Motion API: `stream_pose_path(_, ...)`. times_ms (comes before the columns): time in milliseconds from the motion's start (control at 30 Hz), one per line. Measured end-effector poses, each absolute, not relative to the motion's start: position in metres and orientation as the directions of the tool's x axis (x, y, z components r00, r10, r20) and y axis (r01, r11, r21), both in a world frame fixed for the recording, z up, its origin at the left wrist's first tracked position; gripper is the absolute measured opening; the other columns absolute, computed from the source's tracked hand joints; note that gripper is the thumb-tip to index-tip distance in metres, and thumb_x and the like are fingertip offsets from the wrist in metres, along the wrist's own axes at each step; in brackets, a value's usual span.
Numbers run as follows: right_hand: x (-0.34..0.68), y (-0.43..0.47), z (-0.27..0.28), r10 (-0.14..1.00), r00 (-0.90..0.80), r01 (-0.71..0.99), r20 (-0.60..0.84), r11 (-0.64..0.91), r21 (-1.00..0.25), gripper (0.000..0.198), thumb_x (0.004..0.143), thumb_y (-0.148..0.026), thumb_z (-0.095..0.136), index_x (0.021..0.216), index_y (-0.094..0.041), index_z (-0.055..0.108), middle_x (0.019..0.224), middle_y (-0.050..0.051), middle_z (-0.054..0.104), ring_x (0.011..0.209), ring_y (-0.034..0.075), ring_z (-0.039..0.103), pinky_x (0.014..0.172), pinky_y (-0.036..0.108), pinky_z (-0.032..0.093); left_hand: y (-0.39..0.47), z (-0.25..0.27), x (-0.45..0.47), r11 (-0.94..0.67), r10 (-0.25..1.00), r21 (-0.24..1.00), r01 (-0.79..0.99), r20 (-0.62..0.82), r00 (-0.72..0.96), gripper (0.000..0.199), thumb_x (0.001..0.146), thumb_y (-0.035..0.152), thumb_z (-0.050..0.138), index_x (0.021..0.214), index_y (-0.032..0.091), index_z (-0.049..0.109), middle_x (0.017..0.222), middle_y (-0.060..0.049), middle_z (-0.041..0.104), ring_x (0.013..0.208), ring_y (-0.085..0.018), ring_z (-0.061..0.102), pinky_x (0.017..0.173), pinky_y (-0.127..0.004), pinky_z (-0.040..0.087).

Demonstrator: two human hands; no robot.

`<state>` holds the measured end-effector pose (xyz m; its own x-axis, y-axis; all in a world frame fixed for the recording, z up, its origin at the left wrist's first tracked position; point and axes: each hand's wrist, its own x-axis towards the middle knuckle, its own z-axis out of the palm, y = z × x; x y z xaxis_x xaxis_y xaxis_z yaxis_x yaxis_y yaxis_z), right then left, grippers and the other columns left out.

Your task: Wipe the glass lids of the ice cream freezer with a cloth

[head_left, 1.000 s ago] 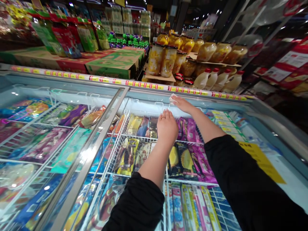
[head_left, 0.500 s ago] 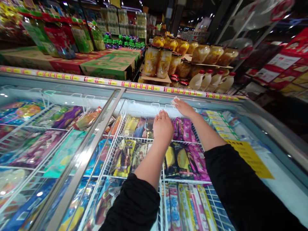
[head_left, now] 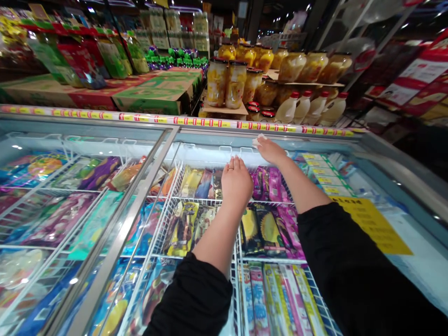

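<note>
My left hand, a ring on one finger, lies flat with its fingers stretched out on the glass lid of a chest freezer. Farther off and to the right, my right hand is closed on a crumpled white tissue near the lid's far edge. Under the glass, wire baskets hold wrapped ice creams. Packs with a durian picture and purple packs lie below and around my hands. My left forearm hides part of the middle baskets.
A metal lid frame runs down the left side. Price labels line the freezer's far rim. Behind it stand jars of fruit, bottles with red caps and cartons. A yellow paper sign is at the right.
The right hand with the tissue has shifted slightly toward the far rim. The left hand stays almost in place on the glass. The camera view has tilted a little.
</note>
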<state>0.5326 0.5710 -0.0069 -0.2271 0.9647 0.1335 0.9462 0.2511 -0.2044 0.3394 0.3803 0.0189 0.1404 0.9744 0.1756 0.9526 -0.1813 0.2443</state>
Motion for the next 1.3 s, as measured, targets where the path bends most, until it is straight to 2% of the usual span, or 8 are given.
stream_pose_path(100, 0.527, 0.571, -0.009, 0.947, -0.309, 0.924, 0.088, 0.321, -0.21, 0.059, 0.107, -0.04, 0.038, 0.163, -0.024, 0.047, 0.173, 0.002, 0.038, 0.161, 0.03, 0.033, 0.132, 0.051, 0.027, 0.381, 0.017, 0.34, -0.182, 0.972, 0.244, 0.953, 0.191, 0.137, 0.058, 0.107, 0.018, 0.036, 0.162, -0.002, 0.04, 0.171, -0.02, 0.038, 0.161, -0.028, 0.035, 0.132, -0.041, 0.03)
stream_pose_path(167, 0.524, 0.578, -0.008, 0.946, -0.319, 0.918, 0.057, 0.324, -0.227, 0.06, 0.107, -0.04, 0.038, 0.165, -0.026, 0.045, 0.174, 0.0, 0.035, 0.162, 0.03, 0.03, 0.133, 0.052, 0.025, 0.381, 0.017, 0.34, -0.181, 0.972, 0.244, 0.953, 0.19, 0.136, 0.058, 0.107, 0.018, 0.036, 0.162, -0.002, 0.04, 0.171, -0.02, 0.038, 0.161, -0.028, 0.035, 0.132, -0.041, 0.03)
stream_pose_path(333, 0.53, 0.601, -0.003, 0.965, -0.244, 0.927, 0.097, 0.261, -0.269, 0.063, 0.106, -0.038, 0.038, 0.166, -0.019, 0.042, 0.177, 0.005, 0.03, 0.163, 0.032, 0.028, 0.133, 0.053, 0.024, 0.381, 0.019, 0.338, -0.179, 0.976, 0.25, 0.952, 0.166, 0.14, 0.058, 0.108, 0.019, 0.037, 0.163, -0.002, 0.038, 0.172, -0.02, 0.036, 0.162, -0.027, 0.034, 0.132, -0.041, 0.03)
stream_pose_path(533, 0.539, 0.573, -0.005, 0.975, -0.159, 0.964, 0.158, 0.188, -0.189, 0.06, 0.106, -0.035, 0.036, 0.16, -0.011, 0.048, 0.17, 0.015, 0.043, 0.157, 0.036, 0.039, 0.129, 0.056, 0.033, 0.381, 0.022, 0.338, -0.177, 0.977, 0.25, 0.952, 0.163, 0.139, 0.058, 0.109, 0.02, 0.036, 0.162, -0.001, 0.039, 0.171, -0.02, 0.037, 0.161, -0.027, 0.035, 0.132, -0.041, 0.03)
stream_pose_path(633, 0.532, 0.555, -0.003, 0.967, -0.22, 0.957, 0.13, 0.24, -0.162, 0.062, 0.106, -0.035, 0.033, 0.162, -0.01, 0.046, 0.172, 0.014, 0.04, 0.159, 0.034, 0.036, 0.13, 0.054, 0.031, 0.381, 0.021, 0.339, -0.18, 0.976, 0.246, 0.952, 0.168, 0.14, 0.057, 0.109, 0.02, 0.036, 0.162, -0.001, 0.04, 0.171, -0.02, 0.037, 0.161, -0.027, 0.035, 0.132, -0.041, 0.03)
stream_pose_path(833, 0.522, 0.572, 0.005, 0.96, -0.276, 0.94, 0.05, 0.28, -0.196, 0.062, 0.107, -0.037, 0.034, 0.167, -0.02, 0.04, 0.176, 0.004, 0.032, 0.163, 0.032, 0.029, 0.133, 0.055, 0.024, 0.381, 0.02, 0.338, -0.184, 0.974, 0.247, 0.951, 0.173, 0.143, 0.058, 0.109, 0.021, 0.037, 0.162, -0.002, 0.038, 0.171, -0.021, 0.036, 0.161, -0.028, 0.035, 0.132, -0.041, 0.029)
stream_pose_path(1133, 0.517, 0.589, 0.003, 0.978, -0.167, 0.966, 0.122, 0.187, -0.177, 0.063, 0.106, -0.03, 0.035, 0.164, -0.007, 0.042, 0.174, 0.015, 0.035, 0.16, 0.035, 0.035, 0.131, 0.054, 0.028, 0.381, 0.019, 0.338, -0.178, 0.975, 0.255, 0.95, 0.175, 0.136, 0.057, 0.11, 0.022, 0.036, 0.162, -0.001, 0.04, 0.171, -0.021, 0.038, 0.161, -0.027, 0.036, 0.132, -0.041, 0.03)
stream_pose_path(1300, 0.497, 0.594, 0.001, 0.955, -0.285, 0.927, 0.087, 0.297, -0.227, 0.06, 0.106, -0.035, 0.037, 0.164, -0.023, 0.045, 0.173, 0.004, 0.038, 0.161, 0.033, 0.032, 0.131, 0.058, 0.027, 0.383, 0.015, 0.339, -0.184, 0.971, 0.239, 0.953, 0.192, 0.139, 0.057, 0.108, 0.02, 0.037, 0.161, -0.002, 0.041, 0.17, -0.02, 0.039, 0.16, -0.028, 0.037, 0.132, -0.042, 0.031)
